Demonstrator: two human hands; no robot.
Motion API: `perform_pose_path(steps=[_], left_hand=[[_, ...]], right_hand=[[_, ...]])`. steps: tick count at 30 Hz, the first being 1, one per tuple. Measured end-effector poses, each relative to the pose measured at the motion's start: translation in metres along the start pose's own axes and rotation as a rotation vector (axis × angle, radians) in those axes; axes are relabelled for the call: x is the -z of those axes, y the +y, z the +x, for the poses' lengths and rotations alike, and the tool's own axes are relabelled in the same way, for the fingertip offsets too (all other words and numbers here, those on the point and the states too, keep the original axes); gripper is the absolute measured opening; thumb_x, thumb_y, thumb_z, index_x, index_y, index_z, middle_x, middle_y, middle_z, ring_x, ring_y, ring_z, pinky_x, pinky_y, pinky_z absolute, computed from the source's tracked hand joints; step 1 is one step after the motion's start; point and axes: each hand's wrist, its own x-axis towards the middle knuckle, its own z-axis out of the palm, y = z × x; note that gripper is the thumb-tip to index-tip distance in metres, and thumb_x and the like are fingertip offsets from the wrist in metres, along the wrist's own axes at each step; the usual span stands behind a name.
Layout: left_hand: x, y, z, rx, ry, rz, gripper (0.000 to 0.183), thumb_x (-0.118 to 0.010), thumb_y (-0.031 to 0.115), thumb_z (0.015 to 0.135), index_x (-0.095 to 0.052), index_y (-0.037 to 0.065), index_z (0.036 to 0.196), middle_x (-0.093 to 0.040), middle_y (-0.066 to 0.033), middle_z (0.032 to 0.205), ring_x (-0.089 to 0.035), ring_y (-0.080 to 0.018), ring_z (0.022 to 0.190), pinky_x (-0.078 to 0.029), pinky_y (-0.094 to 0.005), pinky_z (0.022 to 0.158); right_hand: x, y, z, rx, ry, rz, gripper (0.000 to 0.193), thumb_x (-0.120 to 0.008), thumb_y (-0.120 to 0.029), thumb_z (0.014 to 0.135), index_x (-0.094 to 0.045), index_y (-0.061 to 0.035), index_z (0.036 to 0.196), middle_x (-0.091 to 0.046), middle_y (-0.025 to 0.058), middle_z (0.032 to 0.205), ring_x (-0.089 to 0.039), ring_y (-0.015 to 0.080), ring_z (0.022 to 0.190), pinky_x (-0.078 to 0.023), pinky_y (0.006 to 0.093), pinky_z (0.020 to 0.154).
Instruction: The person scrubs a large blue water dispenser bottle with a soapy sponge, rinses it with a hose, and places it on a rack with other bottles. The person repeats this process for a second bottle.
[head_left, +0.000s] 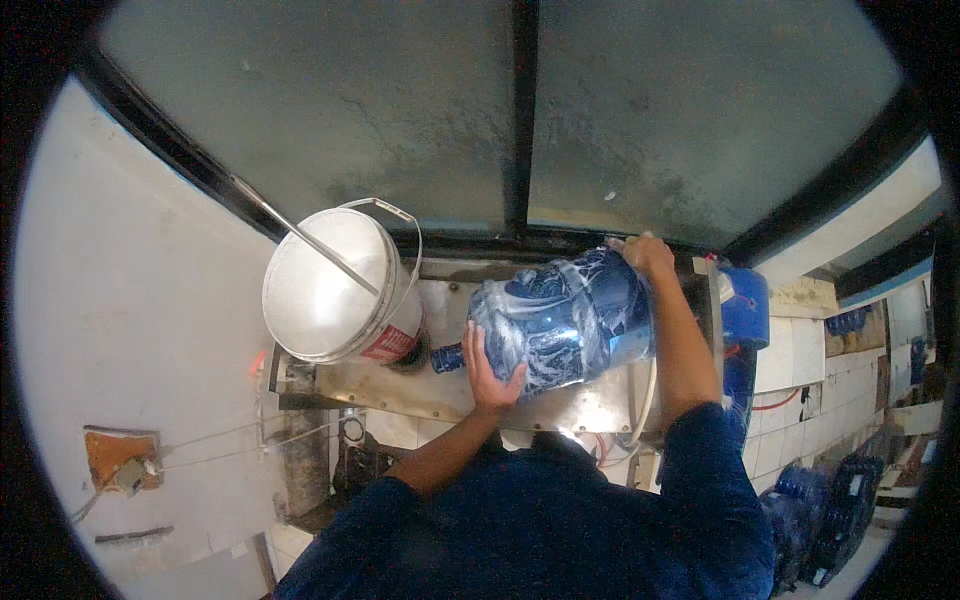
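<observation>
A big blue water jug (560,320), streaked with white suds, lies on its side on a metal bench, its neck pointing left. My left hand (491,370) rests against the jug's shoulder near the neck, fingers stretched out and thumb spread. At the far right end, by the jug's base, my right hand (649,254) has its fingers curled. Something pale shows at those fingers, too small to make out. Left of the jug stands a white bucket (330,285) with a raised handle, and a metal rod (310,238) leans in it.
A dark-framed glass panel (430,120) rises behind the metal bench (400,390). To the right sits a blue container (745,305), with a pale hose (647,405) by my right arm. Several dark blue jugs (820,515) stand at the lower right.
</observation>
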Motion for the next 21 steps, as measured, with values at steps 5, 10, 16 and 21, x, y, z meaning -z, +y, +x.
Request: perform_pose_path(steps=[5,10,16,21], left_hand=[[-0.02,-0.036,-0.024,-0.283,0.065,0.092,0.105,-0.077,0.043,0.078,-0.022,-0.003,0.154,-0.023,-0.0362,0.157,-0.025,-0.0554,0.145,-0.019,-0.0654,0.117],[-0.002,-0.054,0.005,-0.289,-0.119,0.09,0.098,-0.074,0.041,0.084,-0.023,0.0,0.156,-0.018,-0.033,0.161,-0.025,-0.0527,0.146,-0.022,-0.0616,0.118],[-0.027,-0.02,0.15,0.135,-0.256,0.206,0.068,-0.063,0.035,0.095,-0.043,-0.004,0.146,-0.045,-0.0273,0.15,-0.045,-0.041,0.139,-0.037,-0.0441,0.115],[-0.043,-0.016,0.193,0.252,-0.469,0.428,0.06,-0.059,0.038,0.096,-0.053,-0.005,0.138,-0.056,-0.0244,0.14,-0.052,-0.0395,0.131,-0.041,-0.045,0.111]], right_hand=[[0.006,0.01,-0.071,-0.088,0.298,0.298,0.062,-0.064,-0.06,0.088,-0.07,-0.0049,0.116,-0.071,0.0237,0.111,-0.067,0.0393,0.11,-0.053,0.0467,0.092],[-0.059,0.053,-0.11,0.053,0.746,0.473,0.042,-0.078,-0.04,0.085,-0.066,-0.0023,0.1,-0.071,0.0213,0.097,-0.07,0.0412,0.085,-0.057,0.0451,0.075],[-0.133,0.047,-0.164,0.129,1.147,0.49,0.055,-0.078,-0.024,0.087,-0.056,0.0052,0.13,-0.065,0.0266,0.112,-0.066,0.0442,0.099,-0.055,0.0468,0.085],[-0.202,0.068,-0.179,0.225,0.956,0.503,0.083,-0.076,-0.017,0.084,-0.031,0.0084,0.149,-0.046,0.0349,0.138,-0.047,0.0511,0.126,-0.04,0.0523,0.108]])
